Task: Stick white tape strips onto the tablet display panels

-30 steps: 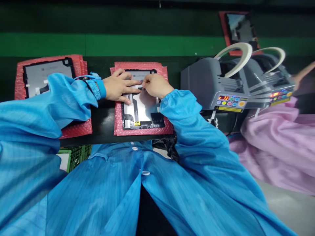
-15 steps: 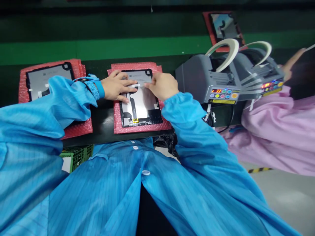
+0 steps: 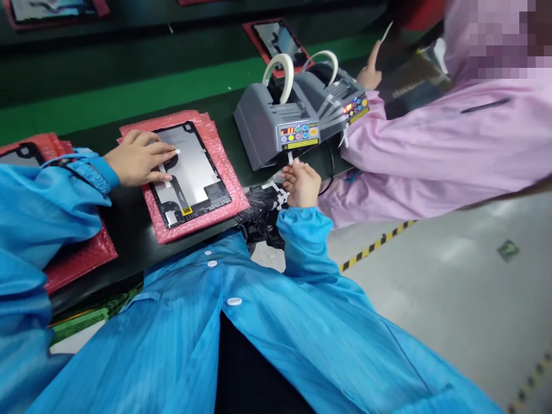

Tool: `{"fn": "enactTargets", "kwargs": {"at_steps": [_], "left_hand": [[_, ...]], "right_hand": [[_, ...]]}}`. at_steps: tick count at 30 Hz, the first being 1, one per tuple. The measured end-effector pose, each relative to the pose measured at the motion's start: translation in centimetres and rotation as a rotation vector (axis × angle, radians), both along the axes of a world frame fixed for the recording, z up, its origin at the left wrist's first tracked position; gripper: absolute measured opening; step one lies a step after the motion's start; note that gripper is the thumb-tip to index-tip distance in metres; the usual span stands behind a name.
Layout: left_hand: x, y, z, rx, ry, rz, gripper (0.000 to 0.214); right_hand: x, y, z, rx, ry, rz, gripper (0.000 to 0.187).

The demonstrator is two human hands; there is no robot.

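My left hand (image 3: 138,158) rests with fingers spread on the left side of a tablet screen panel (image 3: 196,167), near its black flex cable (image 3: 178,190) and small white tape pieces. The panel lies back side up on pink bubble wrap (image 3: 235,202). Farther right, my right hand (image 3: 304,185) is closed in a pinch on the end of a white tape strip (image 3: 290,157). That strip hangs from the front of a grey tape dispenser (image 3: 255,129) with a lit display. A roll of white tape (image 3: 287,77) stands in its top.
A second tape dispenser (image 3: 340,86) sits beside the first, with tape strips stuck between them. At right, a co-worker's pink sleeve (image 3: 431,144) reaches close to it. Another panel (image 3: 276,40) lies behind. More bubble wrap (image 3: 92,253) is at left; a black bag (image 3: 263,213) hangs by the table edge.
My right hand has left the panel and moved right to the dispenser's tape strip. My left hand stays on the panel. The view has turned to the right.
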State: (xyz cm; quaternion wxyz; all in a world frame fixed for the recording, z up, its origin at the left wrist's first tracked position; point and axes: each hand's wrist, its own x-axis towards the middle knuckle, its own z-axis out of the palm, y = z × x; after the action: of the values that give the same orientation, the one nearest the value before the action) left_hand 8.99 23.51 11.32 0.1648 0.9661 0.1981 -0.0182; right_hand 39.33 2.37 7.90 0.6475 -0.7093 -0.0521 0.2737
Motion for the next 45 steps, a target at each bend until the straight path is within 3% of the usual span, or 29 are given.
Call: {"fn": "enactTargets", "kwargs": {"at_steps": [6, 12, 16, 21, 28, 32, 39, 41, 45], "left_hand": [[0.4, -0.8, 1.8, 0.079, 0.024, 0.067, 0.1], [2.6, -2.1, 3.7, 0.096, 0.0, 0.115, 0.096], [4.9, -3.0, 3.4, 0.087, -0.029, 0.079, 0.082], [6.7, -4.1, 3.0, 0.191, 0.037, 0.005, 0.077], [8.3, -4.9, 2.4, 0.147, -0.016, -0.034, 0.051], [9.7, -5.5, 2.3, -0.009, -0.137, -0.028, 0.041], [10.4, -6.5, 2.8, -0.171, -0.224, 0.014, 0.033], [9.7, -6.5, 2.6, -0.187, -0.227, 0.072, 0.029], [8.3, -6.4, 2.1, -0.242, -0.265, 0.234, 0.025]], "right_hand": [[-0.3, -0.6, -0.7, 0.099, -0.243, -0.057, 0.027], [-0.2, -1.0, -1.8, 0.135, -0.358, -0.053, 0.03], [0.0, -0.2, -1.8, 0.113, -0.321, -0.068, 0.03], [0.1, 0.6, -1.7, 0.124, -0.261, -0.13, 0.031], [0.1, 0.2, -1.6, 0.152, -0.374, -0.092, 0.041], [-1.2, -0.6, -0.3, 0.176, -0.524, 0.083, 0.044], [-4.2, 2.1, 2.2, 0.305, -0.578, 0.74, 0.055], [-4.6, 3.1, 2.3, 0.307, -0.528, 0.8, 0.057], [-4.7, 4.7, 1.4, 0.365, -0.427, 0.77, 0.064]]}}
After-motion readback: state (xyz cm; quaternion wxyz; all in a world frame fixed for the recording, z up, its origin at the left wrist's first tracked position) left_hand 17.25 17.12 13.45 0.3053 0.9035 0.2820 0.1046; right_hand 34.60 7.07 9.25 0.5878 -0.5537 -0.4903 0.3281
